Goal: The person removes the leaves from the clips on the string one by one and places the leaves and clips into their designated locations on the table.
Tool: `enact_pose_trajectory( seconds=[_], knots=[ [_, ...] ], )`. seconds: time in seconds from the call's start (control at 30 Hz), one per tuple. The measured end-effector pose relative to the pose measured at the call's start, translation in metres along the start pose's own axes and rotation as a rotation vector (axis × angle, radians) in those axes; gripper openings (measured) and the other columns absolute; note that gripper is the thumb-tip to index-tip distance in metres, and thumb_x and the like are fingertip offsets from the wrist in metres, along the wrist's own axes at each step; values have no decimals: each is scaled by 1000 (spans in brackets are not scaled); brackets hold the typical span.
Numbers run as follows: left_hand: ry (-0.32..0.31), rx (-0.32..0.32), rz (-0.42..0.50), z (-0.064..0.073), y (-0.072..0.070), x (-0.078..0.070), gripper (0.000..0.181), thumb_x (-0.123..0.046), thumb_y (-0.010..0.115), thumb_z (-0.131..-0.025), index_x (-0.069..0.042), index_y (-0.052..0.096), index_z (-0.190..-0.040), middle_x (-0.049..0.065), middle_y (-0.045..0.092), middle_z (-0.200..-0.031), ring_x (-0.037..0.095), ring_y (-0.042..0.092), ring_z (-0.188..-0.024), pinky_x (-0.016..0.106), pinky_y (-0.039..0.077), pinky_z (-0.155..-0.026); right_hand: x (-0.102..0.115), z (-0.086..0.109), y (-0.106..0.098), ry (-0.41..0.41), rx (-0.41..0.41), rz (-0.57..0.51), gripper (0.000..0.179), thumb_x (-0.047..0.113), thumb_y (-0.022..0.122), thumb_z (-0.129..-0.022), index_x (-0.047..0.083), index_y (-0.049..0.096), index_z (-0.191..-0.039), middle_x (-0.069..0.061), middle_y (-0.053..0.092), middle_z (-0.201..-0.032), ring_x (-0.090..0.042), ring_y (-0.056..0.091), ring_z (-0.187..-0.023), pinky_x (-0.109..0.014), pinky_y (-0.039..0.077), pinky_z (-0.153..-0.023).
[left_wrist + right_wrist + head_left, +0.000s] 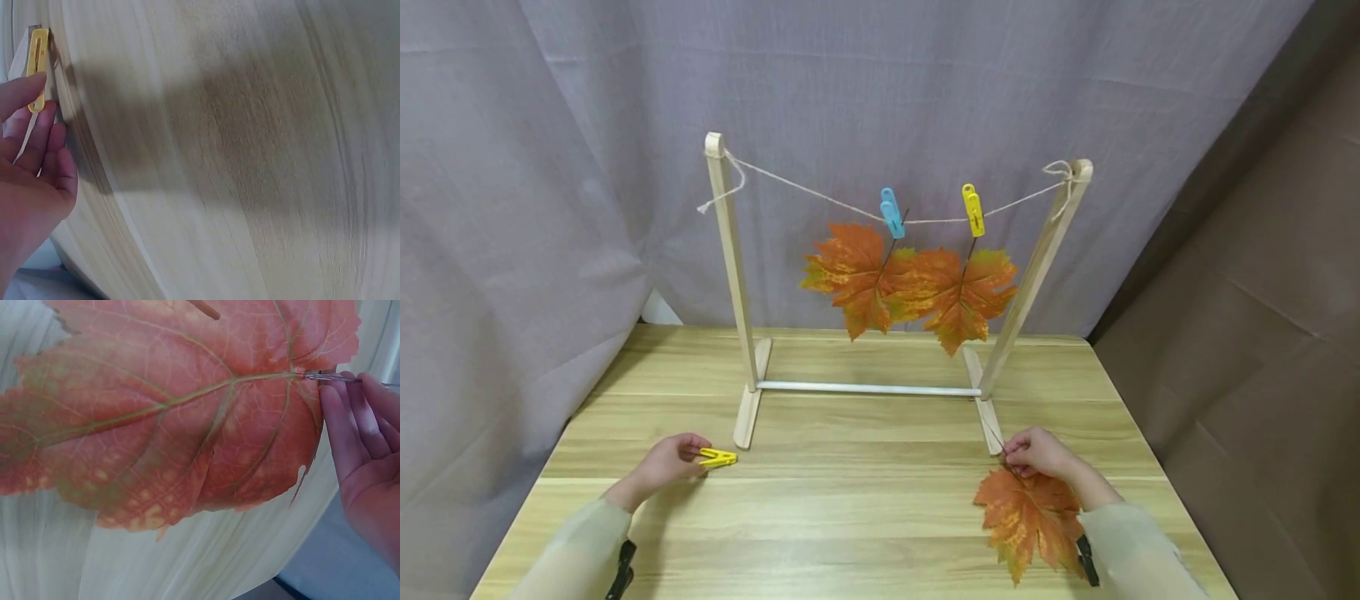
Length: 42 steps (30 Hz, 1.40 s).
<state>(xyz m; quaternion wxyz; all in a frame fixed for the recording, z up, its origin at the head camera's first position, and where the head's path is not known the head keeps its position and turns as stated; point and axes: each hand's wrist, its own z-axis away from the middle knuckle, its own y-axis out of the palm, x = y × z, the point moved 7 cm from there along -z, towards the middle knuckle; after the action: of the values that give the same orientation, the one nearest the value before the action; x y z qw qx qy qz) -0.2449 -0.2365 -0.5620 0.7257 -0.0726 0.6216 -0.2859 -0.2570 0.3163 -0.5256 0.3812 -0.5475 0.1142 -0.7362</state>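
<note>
My left hand (668, 462) pinches a yellow clothespin (718, 457) by one end, low over the left side of the table. In the left wrist view the clothespin (38, 69) sits between thumb and fingers. Over at the right, my right hand (1039, 455) pinches the thin dark stem of an orange maple leaf (1028, 517), whose blade hangs toward the front of the table. The right wrist view shows that leaf (156, 419) large, its stem between thumb and forefinger. Two similar leaves hang on a string (808, 189), one from a blue clothespin (891, 213), the other from a yellow clothespin (973, 210).
A wooden frame with a left post (733, 267), a right post (1037, 275) and a white crossbar (865, 388) stands on the wood-grain table (820, 517). Its feet reach forward near both hands. A grey curtain (865, 83) hangs behind.
</note>
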Motion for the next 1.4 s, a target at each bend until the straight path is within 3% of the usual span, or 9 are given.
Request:
enact_pose_trajectory(
  seconds=[0.3,0.4,0.53,0.7,0.87,1.1,1.3,1.4],
  knots=[
    [22,-44,-81,-1,-2,-1,36,6,66,-73,15,56,-107,27,63,-103,25,60,-87,18,49,-67,-1,1,-5,14,-29,-11,21,1,58,-85,-17,59,-97,-15,65,-75,-15,59,-66,-35,55,-59],
    [36,-45,-97,0,-5,-4,37,4,66,-75,15,56,-108,29,62,-105,31,61,-91,23,51,-72,1,1,-8,-3,-18,-34,25,9,60,-86,-13,60,-98,-13,64,-76,-15,59,-67,-34,55,-60],
    [54,-53,-125,0,-12,-13,38,-1,66,-79,14,55,-112,30,60,-109,37,60,-97,34,52,-79,9,1,-12,-61,8,-48,31,19,61,-88,-9,61,-100,-9,64,-75,-12,59,-67,-30,53,-58],
    [88,-98,-148,-3,-24,-28,36,-4,65,-82,12,56,-113,30,60,-111,38,59,-97,38,51,-80,28,3,-20,-10,-3,-44,38,15,57,-90,-16,54,-112,-18,67,-87,-16,62,-73,-33,53,-63],
    [138,-132,-148,-8,-39,-49,36,-7,65,-84,10,56,-116,29,59,-115,40,58,-102,34,52,-82,52,0,-32,-76,-7,-62,42,14,54,-94,-18,49,-120,-25,67,-101,-15,65,-79,-39,56,-71],
    [166,-159,-139,-13,-58,-87,38,-13,63,-88,6,55,-119,26,58,-120,38,55,-108,26,51,-81,94,-2,-51,-137,-47,-103,45,17,56,-93,-16,48,-122,-20,67,-103,-7,64,-80,-33,56,-75],
    [210,-154,-96,-19,-65,-127,40,-14,62,-89,6,53,-122,25,56,-124,37,54,-111,21,48,-83,131,-2,-60,-185,-65,-126,46,17,58,-92,-14,48,-124,-22,63,-111,-1,63,-81,-35,56,-77],
    [248,-145,-63,-21,-65,-151,37,-12,62,-89,7,54,-120,25,56,-123,32,54,-110,15,47,-81,148,-4,-62,-210,-76,-145,44,16,60,-91,-12,50,-123,-16,65,-110,-2,64,-82,-32,56,-75]
  ],
)
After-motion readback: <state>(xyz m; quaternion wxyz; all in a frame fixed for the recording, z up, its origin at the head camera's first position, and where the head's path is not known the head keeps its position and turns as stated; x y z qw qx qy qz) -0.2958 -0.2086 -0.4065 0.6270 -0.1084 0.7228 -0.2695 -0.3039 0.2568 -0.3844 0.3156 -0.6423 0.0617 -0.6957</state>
